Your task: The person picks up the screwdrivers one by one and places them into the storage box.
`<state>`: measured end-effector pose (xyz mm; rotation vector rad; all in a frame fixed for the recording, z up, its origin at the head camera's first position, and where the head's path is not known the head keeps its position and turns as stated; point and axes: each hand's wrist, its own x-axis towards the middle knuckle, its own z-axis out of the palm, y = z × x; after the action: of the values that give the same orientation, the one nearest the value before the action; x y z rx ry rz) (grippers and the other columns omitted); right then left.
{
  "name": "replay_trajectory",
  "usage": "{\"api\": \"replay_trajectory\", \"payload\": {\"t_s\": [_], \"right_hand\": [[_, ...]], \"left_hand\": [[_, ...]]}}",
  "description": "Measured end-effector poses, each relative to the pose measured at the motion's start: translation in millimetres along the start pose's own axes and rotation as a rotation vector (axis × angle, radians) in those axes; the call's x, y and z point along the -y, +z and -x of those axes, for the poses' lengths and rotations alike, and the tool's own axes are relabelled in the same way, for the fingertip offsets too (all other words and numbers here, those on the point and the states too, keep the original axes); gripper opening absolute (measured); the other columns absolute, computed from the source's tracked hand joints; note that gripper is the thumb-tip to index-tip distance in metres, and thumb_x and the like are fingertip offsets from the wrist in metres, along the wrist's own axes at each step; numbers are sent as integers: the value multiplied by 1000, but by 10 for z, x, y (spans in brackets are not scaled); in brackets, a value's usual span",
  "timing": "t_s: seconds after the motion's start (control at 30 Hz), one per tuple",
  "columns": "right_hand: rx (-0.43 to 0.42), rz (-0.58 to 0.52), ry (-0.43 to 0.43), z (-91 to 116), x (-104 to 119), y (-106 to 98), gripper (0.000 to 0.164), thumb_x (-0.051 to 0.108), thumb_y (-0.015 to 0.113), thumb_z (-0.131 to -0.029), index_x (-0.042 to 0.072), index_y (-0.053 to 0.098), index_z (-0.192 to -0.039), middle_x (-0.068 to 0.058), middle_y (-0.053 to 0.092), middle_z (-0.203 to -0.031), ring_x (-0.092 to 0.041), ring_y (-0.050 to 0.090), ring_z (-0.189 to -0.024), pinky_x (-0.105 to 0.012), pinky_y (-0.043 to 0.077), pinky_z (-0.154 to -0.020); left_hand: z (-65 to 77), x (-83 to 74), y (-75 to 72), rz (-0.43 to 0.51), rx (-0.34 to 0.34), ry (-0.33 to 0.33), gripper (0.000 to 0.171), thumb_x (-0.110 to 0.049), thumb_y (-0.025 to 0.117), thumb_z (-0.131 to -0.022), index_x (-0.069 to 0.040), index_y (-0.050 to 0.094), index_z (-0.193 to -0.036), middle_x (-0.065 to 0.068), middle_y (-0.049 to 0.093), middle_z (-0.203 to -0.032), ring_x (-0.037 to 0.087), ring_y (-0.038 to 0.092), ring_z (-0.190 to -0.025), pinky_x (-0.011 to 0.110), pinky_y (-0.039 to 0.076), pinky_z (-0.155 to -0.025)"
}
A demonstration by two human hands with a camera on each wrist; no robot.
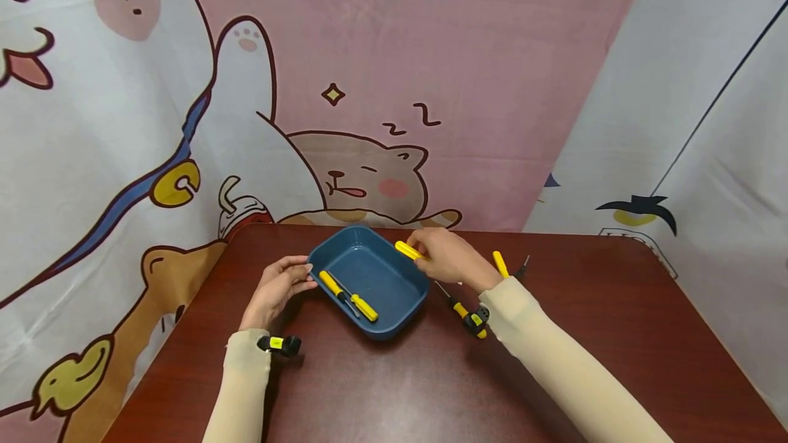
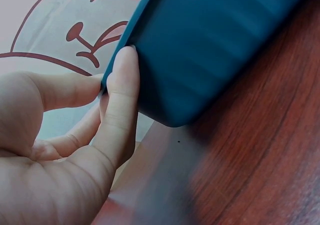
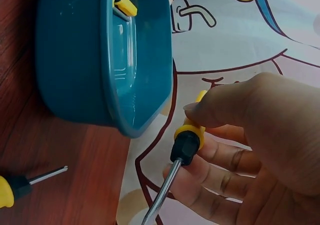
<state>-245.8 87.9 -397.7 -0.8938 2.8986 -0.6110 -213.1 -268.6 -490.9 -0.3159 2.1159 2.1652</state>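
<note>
A blue plastic basin [image 1: 383,331] sits on the table, with two yellow-handled screwdrivers, one [image 1: 364,307] beside the other [image 1: 331,283], lying along its left side. At its left end, my left hand [image 1: 277,290] pinches the rim between thumb and fingers; the left wrist view shows the outer wall [image 2: 200,65] close up. My right hand [image 1: 448,257] is over the basin's right side, holding a screwdriver [image 3: 187,144] by its yellow and black handle. Its metal shaft points away from the basin in the right wrist view.
Right of the basin, a yellow-and-black screwdriver [image 1: 458,307] lies on the brown table [image 1: 591,333], partly behind the right wrist's camera. Another yellow handle [image 1: 501,264] and a dark tool with a metal tip [image 1: 523,269] lie beyond the right forearm. A printed cloth [image 1: 480,87] hangs behind the table.
</note>
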Motion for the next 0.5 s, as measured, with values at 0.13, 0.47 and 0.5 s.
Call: {"api": "replay_trajectory", "payload": {"t_s": [0.13,0.47,0.5], "right_hand": [[24,-1,-3,-51,63,2,33,16,74,-91,11,68,-123,-2,65,-97,-16,58,-78,-23,54,-64],[67,28,-25,-170,192,45,31,15,73,-91,12,69,-121,0,61,-89,-15,56,-76,-23,49,-62],[69,33,-27,-185,206,55,31,15,74,-91,12,69,-122,1,60,-88,-15,56,-76,-23,49,-62]], "left_hand": [[-2,2,-10,-1,1,0,42,-9,62,-102,2,50,-141,23,63,-116,17,68,-83,35,65,-86],[2,-9,-4,-6,6,0,43,-9,62,-102,1,49,-141,22,63,-115,17,68,-84,36,64,-88],[2,-10,-3,-7,8,0,43,-9,62,-102,1,49,-141,21,63,-115,17,68,-84,36,64,-88]]}}
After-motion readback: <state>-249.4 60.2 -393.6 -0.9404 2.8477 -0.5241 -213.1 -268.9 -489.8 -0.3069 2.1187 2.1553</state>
